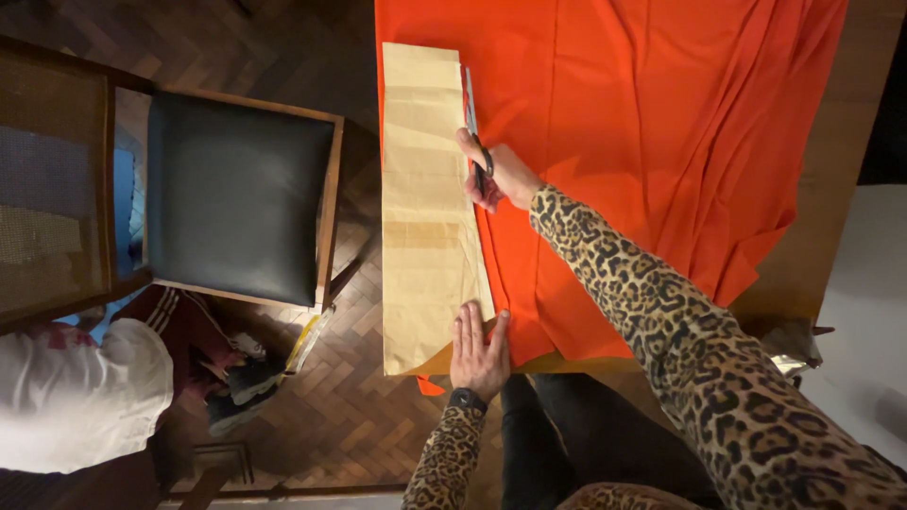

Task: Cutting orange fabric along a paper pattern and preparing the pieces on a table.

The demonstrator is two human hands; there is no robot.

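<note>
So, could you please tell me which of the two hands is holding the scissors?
The right hand, farther up the orange fabric, grips the scissors along the paper pattern's edge. The left hand lies flat, palm down, on the pattern's near end.

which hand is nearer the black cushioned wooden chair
Left. The left hand presses the tan paper pattern nearer the chair; the right hand holds scissors farther away.

Matt orange cloth [661,123], softly creased, bears a tan paper pattern [425,208]; beside that pattern, metal scissors [471,118]; left of it, smooth black leather chair seat [236,194].
</note>
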